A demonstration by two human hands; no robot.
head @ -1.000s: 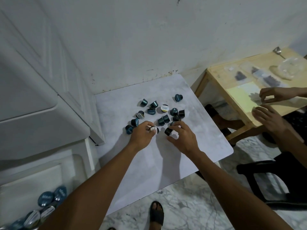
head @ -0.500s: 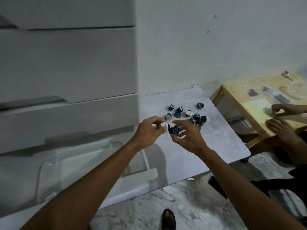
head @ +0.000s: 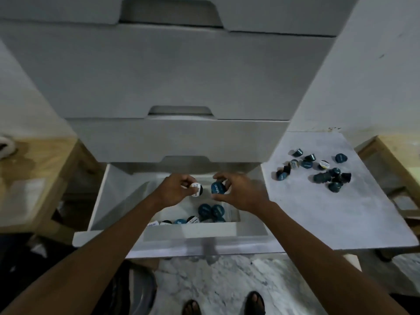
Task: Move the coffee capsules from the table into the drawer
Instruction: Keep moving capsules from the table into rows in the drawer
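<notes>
White open drawer (head: 118,196) below us; we see both hands above it. Left hand (head: 175,189) pinching white-lidded capsule (head: 196,189), right hand (head: 238,192) pinching blue capsule (head: 217,188). Several capsules already in drawer (head: 210,211); loose cluster of capsules on marble table (head: 318,169) to right, table top (head: 329,212) just beside drawer

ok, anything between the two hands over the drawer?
Head view: only a bare gap between left hand and right hand; open drawer below.
</notes>
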